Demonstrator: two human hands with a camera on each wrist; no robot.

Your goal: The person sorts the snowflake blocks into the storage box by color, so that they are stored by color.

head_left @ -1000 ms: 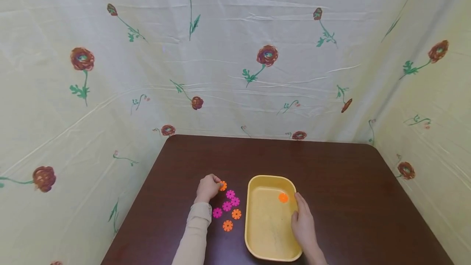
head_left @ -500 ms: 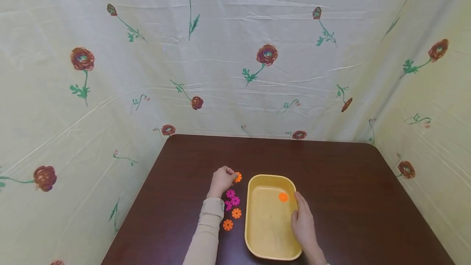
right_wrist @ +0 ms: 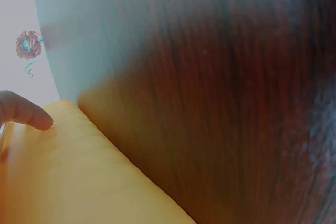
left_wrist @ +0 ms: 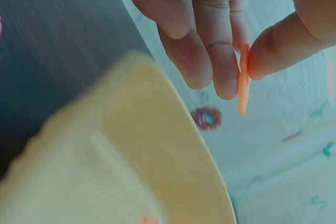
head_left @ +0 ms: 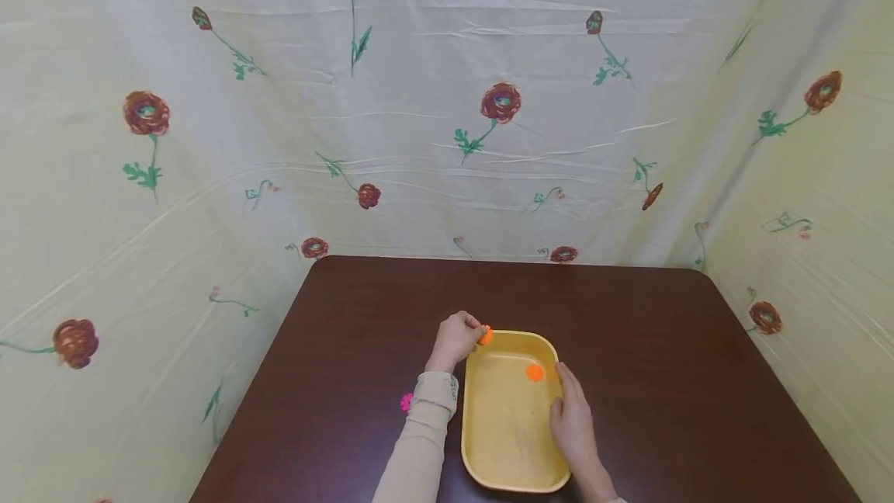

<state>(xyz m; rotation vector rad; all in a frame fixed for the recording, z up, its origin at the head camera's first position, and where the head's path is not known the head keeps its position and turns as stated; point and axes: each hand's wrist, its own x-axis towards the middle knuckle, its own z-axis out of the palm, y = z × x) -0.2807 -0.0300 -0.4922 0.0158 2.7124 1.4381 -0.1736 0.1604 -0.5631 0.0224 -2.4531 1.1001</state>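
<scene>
Orange disc carried from the worktop to the tray's far left corner.

Nearest, the right hand (head_left: 574, 424) is laid along the right rim of the shallow yellow plastic tray (head_left: 513, 480), fingers nearly straight, steadying it and gripping nothing. One pink flower-shaped plastic disc (head_left: 406, 402) is seen beside the beige sleeve (head_left: 419, 456); the other discs seen a second ago are now hidden under that sleeve. Farther on, the left hand (head_left: 457, 338) has been moved rightward from the pile and is held raised over the tray's corner, wrist bent, an orange flower-shaped plastic disc (left_wrist: 242, 80) pinched edge-on between thumb and fingertips (left_wrist: 224, 77). A second orange disc (head_left: 535, 372) is lying inside the tray on the dark brown wooden worktop (head_left: 663, 348).
</scene>
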